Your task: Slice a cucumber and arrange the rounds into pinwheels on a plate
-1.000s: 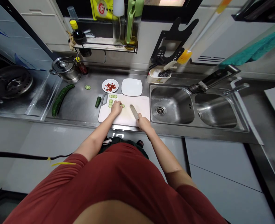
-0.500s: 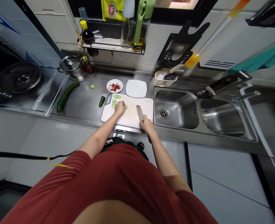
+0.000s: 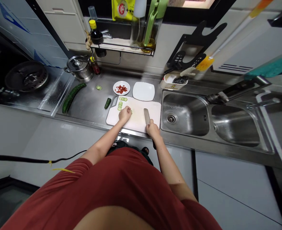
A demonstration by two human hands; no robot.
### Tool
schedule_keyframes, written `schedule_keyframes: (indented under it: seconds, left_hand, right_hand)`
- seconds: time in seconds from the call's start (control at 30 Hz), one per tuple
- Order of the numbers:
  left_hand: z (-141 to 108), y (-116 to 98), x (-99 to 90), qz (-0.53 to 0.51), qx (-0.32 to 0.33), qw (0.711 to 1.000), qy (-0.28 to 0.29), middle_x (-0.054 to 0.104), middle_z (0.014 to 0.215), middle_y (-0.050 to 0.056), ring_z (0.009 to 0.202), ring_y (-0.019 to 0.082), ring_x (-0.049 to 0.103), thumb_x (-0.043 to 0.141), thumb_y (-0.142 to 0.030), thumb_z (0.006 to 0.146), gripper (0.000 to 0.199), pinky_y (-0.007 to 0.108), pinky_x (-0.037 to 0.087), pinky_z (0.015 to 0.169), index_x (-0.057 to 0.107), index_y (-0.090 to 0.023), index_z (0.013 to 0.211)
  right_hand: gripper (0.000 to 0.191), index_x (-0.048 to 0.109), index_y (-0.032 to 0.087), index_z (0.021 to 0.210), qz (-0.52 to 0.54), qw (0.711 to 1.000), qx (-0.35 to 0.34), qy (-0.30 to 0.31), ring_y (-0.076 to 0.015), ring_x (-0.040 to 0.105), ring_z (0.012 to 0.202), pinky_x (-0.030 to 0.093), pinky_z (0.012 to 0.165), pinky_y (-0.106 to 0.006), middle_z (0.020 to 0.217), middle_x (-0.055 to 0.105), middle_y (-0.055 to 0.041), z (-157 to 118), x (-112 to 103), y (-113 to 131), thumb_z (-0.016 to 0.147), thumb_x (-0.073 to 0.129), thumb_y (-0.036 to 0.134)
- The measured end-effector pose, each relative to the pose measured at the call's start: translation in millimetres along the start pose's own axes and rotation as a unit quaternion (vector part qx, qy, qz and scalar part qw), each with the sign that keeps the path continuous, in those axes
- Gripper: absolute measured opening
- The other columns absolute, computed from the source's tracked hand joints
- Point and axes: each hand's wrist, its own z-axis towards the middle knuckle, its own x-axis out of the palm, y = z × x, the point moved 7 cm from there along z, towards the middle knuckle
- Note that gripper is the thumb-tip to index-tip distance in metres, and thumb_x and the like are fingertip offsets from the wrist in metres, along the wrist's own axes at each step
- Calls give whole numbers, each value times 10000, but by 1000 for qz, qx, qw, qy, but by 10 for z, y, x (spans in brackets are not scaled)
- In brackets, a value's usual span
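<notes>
My right hand is wrapped round the handle of a kitchen knife, its broad blade pointing away from me over the right half of a white cutting board. On the board's left half my left hand is closed, with a cucumber slice showing at its fingertips. Beyond that hand, overlapping cucumber slices lie in a short column, and a few more form a row near the board's far edge. A cucumber end piece rests on the counter just left of the board.
A plate of chopped red pieces and a bare white plate stand behind the board. Leftward are a whole cucumber, loose slices and a steel pot. The double sink borders the board's right side.
The whole view has shifted slightly. My left hand has drawn a little toward me and right, keeping its fingers closed. The knife stays in my right hand.
</notes>
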Motion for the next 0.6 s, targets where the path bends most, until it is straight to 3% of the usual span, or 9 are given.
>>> schedule_keyframes:
  seconds: [0.13, 0.33, 0.6]
  left_hand:
    - [-52, 132, -144, 23, -19, 999, -31, 687, 907, 16, 843, 189, 624, 520, -234, 853, 178, 270, 405, 708, 613, -264, 1001]
    - [7, 494, -390, 42, -64, 994, -75, 691, 912, 13, 873, 193, 623, 515, -217, 843, 199, 266, 394, 714, 595, -267, 1018]
    - [53, 692, -493, 50, -91, 991, -84, 690, 944, 27, 895, 203, 620, 486, -195, 838, 234, 278, 397, 746, 599, -269, 1029]
  right_hand:
    - [340, 372, 158, 1266, -2, 1000, -4, -5, -258, 629, 891, 445, 741, -336, 977, 642, -151, -6, -5, 2, 943, 339, 259]
    - [339, 388, 155, 1265, -6, 1000, -5, -7, -260, 623, 921, 440, 768, -339, 995, 642, -157, -20, -16, 6, 946, 334, 258]
    - [338, 394, 155, 1260, -6, 1000, -3, -4, -263, 626, 913, 440, 755, -338, 1003, 644, -160, -13, -14, -7, 946, 337, 266]
